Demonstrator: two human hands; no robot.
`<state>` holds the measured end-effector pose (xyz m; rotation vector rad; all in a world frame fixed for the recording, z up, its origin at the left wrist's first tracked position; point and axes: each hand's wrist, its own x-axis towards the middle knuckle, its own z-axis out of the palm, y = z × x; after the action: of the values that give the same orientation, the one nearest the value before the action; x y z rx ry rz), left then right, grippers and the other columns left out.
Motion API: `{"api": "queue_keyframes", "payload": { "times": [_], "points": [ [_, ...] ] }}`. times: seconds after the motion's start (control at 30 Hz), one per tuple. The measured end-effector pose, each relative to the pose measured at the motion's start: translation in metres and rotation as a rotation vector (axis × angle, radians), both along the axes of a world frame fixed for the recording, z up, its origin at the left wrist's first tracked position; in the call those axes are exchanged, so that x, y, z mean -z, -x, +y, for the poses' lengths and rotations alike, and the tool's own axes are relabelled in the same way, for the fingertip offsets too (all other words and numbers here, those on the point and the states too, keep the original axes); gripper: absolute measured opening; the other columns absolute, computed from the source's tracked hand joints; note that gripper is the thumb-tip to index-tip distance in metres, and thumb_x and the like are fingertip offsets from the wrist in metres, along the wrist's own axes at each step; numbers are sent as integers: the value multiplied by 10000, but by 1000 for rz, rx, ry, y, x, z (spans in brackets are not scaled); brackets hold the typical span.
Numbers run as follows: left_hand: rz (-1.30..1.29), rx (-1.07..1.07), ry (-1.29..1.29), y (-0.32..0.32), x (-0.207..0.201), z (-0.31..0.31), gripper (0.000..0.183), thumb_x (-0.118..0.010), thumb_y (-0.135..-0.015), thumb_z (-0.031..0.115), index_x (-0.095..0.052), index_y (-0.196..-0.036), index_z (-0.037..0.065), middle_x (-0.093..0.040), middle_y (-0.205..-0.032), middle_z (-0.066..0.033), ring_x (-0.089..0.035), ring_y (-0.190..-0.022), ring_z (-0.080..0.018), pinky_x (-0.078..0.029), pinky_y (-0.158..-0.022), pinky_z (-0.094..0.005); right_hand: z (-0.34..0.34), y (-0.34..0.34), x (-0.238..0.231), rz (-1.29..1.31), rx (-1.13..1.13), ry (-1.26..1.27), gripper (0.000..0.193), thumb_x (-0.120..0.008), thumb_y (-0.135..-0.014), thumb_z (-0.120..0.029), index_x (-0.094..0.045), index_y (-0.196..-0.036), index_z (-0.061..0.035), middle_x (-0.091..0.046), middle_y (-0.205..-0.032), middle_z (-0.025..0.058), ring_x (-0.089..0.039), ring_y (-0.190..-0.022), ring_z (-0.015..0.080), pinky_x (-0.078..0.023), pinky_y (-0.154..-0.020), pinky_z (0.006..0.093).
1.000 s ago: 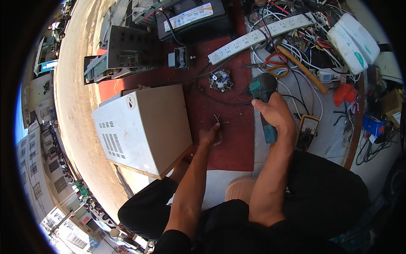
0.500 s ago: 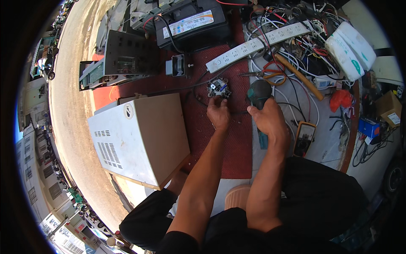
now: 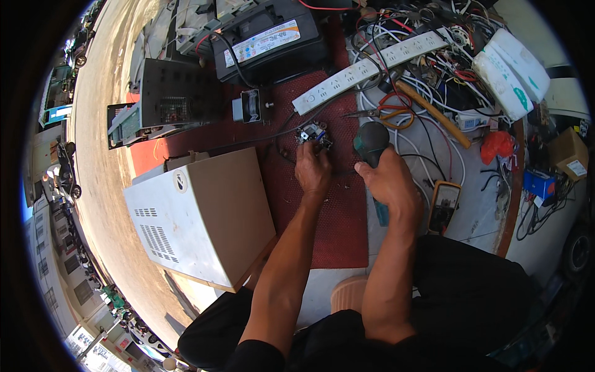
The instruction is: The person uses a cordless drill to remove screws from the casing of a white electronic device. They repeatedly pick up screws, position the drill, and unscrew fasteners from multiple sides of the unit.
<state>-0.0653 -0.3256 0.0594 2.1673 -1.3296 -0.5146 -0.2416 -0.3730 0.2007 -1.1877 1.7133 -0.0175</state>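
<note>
Fingers of the right hand (image 3: 394, 180) wrap a teal-and-black power tool (image 3: 372, 139), its length running down the frame right of centre. The left hand (image 3: 314, 170), nearer, has its fingertips at the lower edge of the small-parts pile (image 3: 315, 133), mid-frame; whether they grip, I cannot tell. Beyond slants a power strip (image 3: 364, 74).

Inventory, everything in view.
mat: 1, red, centre
hardware pile: 1, mostly silver, on mat
power tool: 1, teal/black, centre right
case: 1, white/tan, centre left
chassis: 1, dark, upper left
battery: 1, black, top centre
power strip: 1, white, upper centre
cables: uncounted, mixed, upper right
package: 1, white, upper right
hand tool: 1, orange-handled, upper right
multimeter: 1, black/yellow, right
bag: 1, red, right
box: 1, blue, far right
carton: 1, brown, far right
street: 1, tan, left
left grip: 1, at hardware pile
right grip: 1, around power tool
</note>
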Motion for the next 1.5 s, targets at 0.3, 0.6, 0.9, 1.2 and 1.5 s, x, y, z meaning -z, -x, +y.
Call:
{"api": "queue_keyframes", "payload": {
  "times": [0.3, 0.6, 0.9, 1.2, 1.5],
  "points": [
    [-81, 60, -76, 0, -7, -15, 162, -731, -917, 158, -716, -1011, 27, -668, -1069, -193, -687, -961, -431, -541, -829, -548, 4, 1, 2, -14, 17, 45, 562, -805, -905, -285, -564, -1260, 78, -732, -1134, 314, -715, -1086, 483, -560, -956, 534],
    [-153, 384, -78, -33, -3, -12, 142, -685, -973, 139, -718, -1049, 24, -697, -1053, -192, -702, -894, -417, -572, -782, -534, 5, -2, 0, -4, 16, 34, 562, -803, -903, -296, -568, -1256, 73, -739, -1125, 304, -721, -1081, 475, -565, -945, 536],
    [1196, -597, -75, -20, -63, 102, 121, -711, -992, -6, -652, -1098, -4, -715, -939, -116, -726, -768, -197, -685, -703, -364, 15, -19, 0, 121, -122, 129, 608, -804, -904, -334, -553, -1270, 81, -739, -1132, 308, -728, -1086, 468, -576, -953, 539],
    [1383, -301, 308, 1, -311, 228, 75, -709, -995, 7, -700, -1069, 19, -684, -943, -62, -671, -837, -174, -593, -760, -327, 33, -6, -62, -45, -351, 266, 517, -851, -856, -261, -698, -1240, 51, -729, -1232, 284, -708, -1154, 433, -537, -972, 483],
    [806, 535, 1171, 33, -520, 318, 120, -837, -912, 44, -754, -906, -42, -694, -804, -138, -669, -618, -230, -578, -550, -333, 72, 11, -121, -199, -543, 561, 464, -881, -811, -266, -721, -1086, 72, -753, -975, 254, -729, -997, 398, -543, -880, 515]
  ]
}}
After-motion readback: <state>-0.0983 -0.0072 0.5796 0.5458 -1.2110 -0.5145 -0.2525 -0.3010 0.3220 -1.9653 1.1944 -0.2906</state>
